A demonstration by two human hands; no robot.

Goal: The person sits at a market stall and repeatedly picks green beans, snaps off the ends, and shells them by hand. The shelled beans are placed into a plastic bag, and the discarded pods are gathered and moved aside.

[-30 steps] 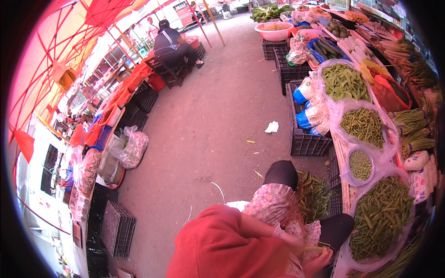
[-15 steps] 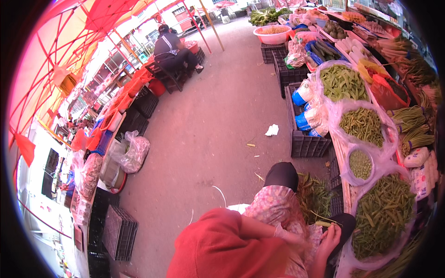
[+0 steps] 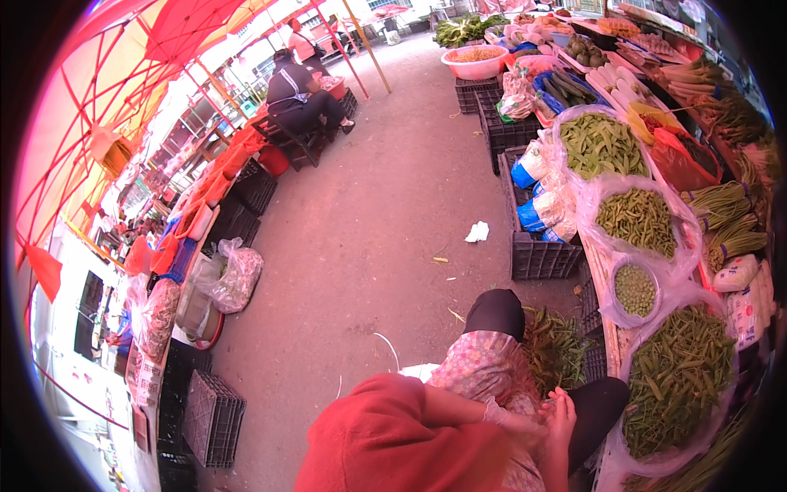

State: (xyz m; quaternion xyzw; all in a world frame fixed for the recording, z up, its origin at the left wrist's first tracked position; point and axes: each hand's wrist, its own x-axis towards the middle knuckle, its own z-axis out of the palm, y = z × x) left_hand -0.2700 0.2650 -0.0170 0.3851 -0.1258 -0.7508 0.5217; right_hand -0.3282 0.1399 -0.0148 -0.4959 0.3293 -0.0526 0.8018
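My two hands are close together over my lap, on a patterned pink apron (image 3: 484, 361). My right hand (image 3: 560, 414) has its fingers curled in a pinch; whatever sits between them is too small to name. Just left of it is my left hand (image 3: 529, 424), reached across from the red sleeve (image 3: 377, 435); it is blurred and its fingers are mostly hidden. Beyond the hands, a heap of green and brownish pods and leaves (image 3: 551, 348) lies low between my dark-trousered knees. To the right, a plastic-lined heap of green pods (image 3: 680, 381) rests on the stall.
Along the right stall are a tub of shelled peas (image 3: 635, 291), pea pods (image 3: 602, 146) and bundled long beans (image 3: 732, 242). Black crates (image 3: 545, 256) stand below. Another stall with a stacked crate (image 3: 211, 418) lines the left. A person sits far off (image 3: 299, 98).
The pale green pod seen in my right hand no longer shows. That hand has moved left, up against my left hand. Another person in pink has come into view at the far end.
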